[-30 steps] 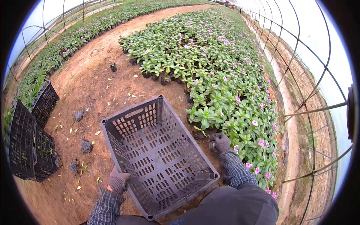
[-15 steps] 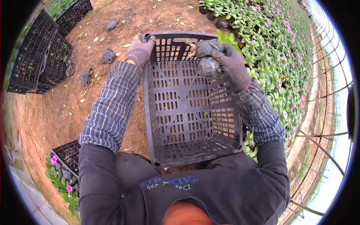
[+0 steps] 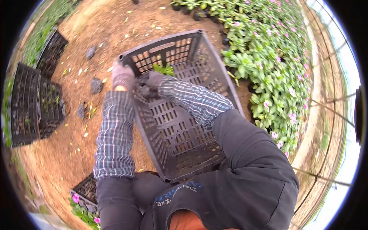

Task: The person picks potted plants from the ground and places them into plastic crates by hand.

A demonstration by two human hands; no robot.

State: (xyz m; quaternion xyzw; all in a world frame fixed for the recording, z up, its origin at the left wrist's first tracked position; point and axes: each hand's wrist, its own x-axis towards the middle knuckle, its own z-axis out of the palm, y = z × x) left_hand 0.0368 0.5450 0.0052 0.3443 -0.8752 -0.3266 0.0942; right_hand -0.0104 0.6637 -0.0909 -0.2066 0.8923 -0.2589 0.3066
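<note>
A black slatted plastic crate (image 3: 174, 122) rests against my lap, tilted to the left. My left hand (image 3: 122, 77), gloved, is closed over the rim at its far left corner. Inside that same corner, my gloved right hand (image 3: 155, 79) is low and closed on bagged seedlings (image 3: 145, 91). Their dark, soil-filled bags show beside my fingers, and bright green leaves (image 3: 165, 69) stick out beyond the hand. My right fingers are partly hidden, and I cannot tell whether the bags touch the crate floor.
Pink-flowered potted plants (image 3: 268, 76) fill the right side. Other black crates (image 3: 25, 103) stand at the left, and another crate (image 3: 86, 188) with flowers sits by my left leg. Dark clumps (image 3: 96, 86) and fallen leaves lie on the brown soil.
My right hand has carried the bagged seedlings from the crate's far right side across to its far left corner and down inside. The crate appears turned in view; my left hand stays on its rim.
</note>
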